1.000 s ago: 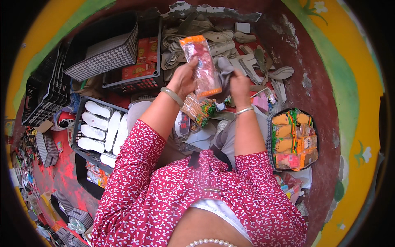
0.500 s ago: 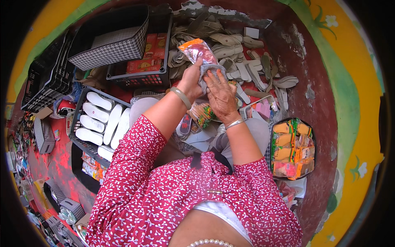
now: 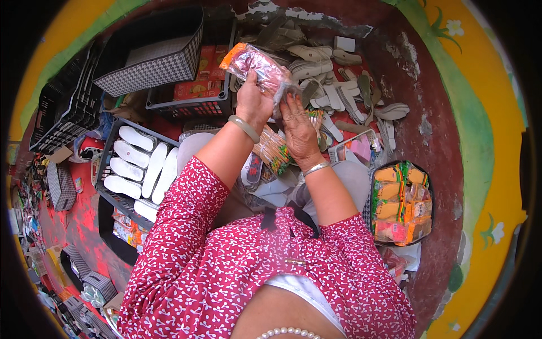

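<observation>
near printed red boxes [image 3: 196,89], left hand [image 3: 253,104] grips packet [image 3: 252,61], right hand [image 3: 300,131] flat on cloth [image 3: 280,94]

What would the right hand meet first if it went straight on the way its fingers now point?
The right hand would first meet the grey cloth at its fingertips; depth beyond is unclear, but probably the shiny packet next.

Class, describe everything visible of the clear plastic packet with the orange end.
The clear, orange-ended plastic packet is long, glossy and wrinkled; its pinkish-red contents cannot be made out. Held up in front of the person, it slants, orange end toward the upper left. The left hand grips it, and soft-looking grey cloth under the right hand lies against its lower end.
</observation>
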`<action>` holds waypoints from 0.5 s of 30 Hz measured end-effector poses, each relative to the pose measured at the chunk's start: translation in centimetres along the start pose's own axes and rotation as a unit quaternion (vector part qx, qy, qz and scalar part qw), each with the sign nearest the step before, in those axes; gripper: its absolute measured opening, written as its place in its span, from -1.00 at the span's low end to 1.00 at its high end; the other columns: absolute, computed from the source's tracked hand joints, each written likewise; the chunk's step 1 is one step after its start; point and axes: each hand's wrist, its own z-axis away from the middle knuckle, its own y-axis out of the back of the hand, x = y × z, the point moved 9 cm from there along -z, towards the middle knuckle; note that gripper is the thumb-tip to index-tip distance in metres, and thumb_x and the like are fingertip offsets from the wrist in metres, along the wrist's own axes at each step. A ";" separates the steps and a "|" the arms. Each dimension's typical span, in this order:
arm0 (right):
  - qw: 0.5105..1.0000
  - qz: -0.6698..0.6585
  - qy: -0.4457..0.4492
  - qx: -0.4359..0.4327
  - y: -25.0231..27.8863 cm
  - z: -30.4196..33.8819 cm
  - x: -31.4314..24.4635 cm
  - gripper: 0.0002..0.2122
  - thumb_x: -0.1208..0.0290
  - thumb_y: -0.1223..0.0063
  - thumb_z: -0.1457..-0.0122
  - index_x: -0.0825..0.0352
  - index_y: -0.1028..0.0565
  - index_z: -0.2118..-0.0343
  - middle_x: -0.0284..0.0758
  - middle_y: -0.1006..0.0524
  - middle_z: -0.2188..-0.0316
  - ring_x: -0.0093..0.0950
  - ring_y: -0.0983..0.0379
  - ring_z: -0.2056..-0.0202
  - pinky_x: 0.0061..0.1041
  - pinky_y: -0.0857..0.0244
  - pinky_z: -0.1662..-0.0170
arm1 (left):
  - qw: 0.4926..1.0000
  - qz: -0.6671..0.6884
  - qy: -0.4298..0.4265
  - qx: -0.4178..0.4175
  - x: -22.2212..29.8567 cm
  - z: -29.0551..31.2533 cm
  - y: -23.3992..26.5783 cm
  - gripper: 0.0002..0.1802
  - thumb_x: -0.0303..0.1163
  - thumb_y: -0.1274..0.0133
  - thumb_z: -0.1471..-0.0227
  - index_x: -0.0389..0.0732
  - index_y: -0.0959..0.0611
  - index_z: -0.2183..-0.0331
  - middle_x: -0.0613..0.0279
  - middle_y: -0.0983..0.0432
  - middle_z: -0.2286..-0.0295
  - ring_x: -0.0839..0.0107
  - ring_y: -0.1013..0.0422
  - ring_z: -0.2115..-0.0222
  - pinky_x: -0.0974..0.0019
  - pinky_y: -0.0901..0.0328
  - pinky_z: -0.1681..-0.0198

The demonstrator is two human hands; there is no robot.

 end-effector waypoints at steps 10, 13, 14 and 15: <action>0.612 -0.698 -0.336 0.161 0.6 2.9 9.9 -0.73 0.48 0.14 -0.13 0.34 -0.41 0.08 -0.29 -0.47 0.16 -0.44 -0.41 0.16 -0.39 -0.31 0.08 | 0.997 0.031 -0.042 -0.062 2.8 0.9 -3.8 -0.38 -0.05 0.47 -0.18 -0.39 -0.16 -0.05 -0.21 -0.23 0.04 -0.05 -0.13 -0.04 -0.09 0.01 -0.13; 0.503 -0.797 -0.321 0.091 2.2 1.4 8.3 -0.67 0.27 0.13 -0.15 0.29 -0.36 0.06 -0.29 -0.45 0.16 -0.40 -0.39 0.15 -0.32 -0.32 0.09 | 0.994 -0.034 0.009 -0.102 1.1 2.3 -5.6 -0.42 -0.08 0.40 -0.17 -0.36 -0.19 -0.04 -0.22 -0.23 0.04 -0.06 -0.15 -0.03 -0.08 0.00 -0.12; 0.461 -0.847 -0.264 0.016 2.5 0.8 6.9 -0.67 0.26 0.14 -0.16 0.30 -0.36 0.05 -0.28 -0.43 0.13 -0.41 -0.38 0.14 -0.31 -0.32 0.10 | 0.992 -0.044 0.030 -0.116 0.4 2.4 -6.0 -0.42 -0.08 0.40 -0.17 -0.36 -0.20 -0.03 -0.22 -0.23 0.04 -0.06 -0.15 -0.03 -0.07 0.00 -0.12; 0.487 -0.827 -0.276 0.046 2.6 1.2 7.8 -0.66 0.27 0.15 -0.17 0.31 -0.35 0.04 -0.28 -0.41 0.11 -0.42 -0.37 0.12 -0.33 -0.30 0.08 | 0.987 -0.057 0.046 -0.142 -0.3 2.4 -6.3 -0.47 -0.11 0.33 -0.16 -0.31 -0.24 -0.02 -0.12 -0.28 0.06 0.06 -0.23 0.01 0.02 -0.08 -0.09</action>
